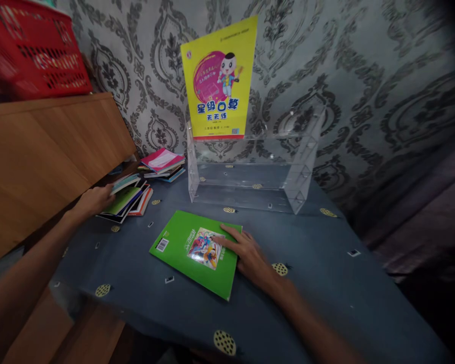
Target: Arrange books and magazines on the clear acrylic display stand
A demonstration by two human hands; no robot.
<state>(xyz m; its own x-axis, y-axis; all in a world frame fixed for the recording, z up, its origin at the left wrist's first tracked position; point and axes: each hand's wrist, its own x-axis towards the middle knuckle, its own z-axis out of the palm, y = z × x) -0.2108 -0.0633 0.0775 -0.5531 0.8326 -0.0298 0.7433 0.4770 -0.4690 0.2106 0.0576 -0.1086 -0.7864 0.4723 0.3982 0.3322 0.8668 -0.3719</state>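
Note:
My left hand (95,200) is at a pile of books at the table's left edge. Its fingers close on the edge of a thin, light blue-covered book (125,183), lifted at a tilt above a green-covered book (123,201). My right hand (250,253) grips the right edge of a bright green book (178,237) on the tablecloth. Thumb and a finger lie over its cover picture; the other fingers are partly hidden. A yellow book (189,65) stands upright in the left part of a clear acrylic rack (303,167), behind the green book.
Another stack of books (163,161), pink on top, sits left of the rack. A wooden cabinet (53,146) borders the table's left side, with a red plastic basket (41,55) on top. The table (136,273) has a blue pineapple-print cloth; patterned wallpaper is behind.

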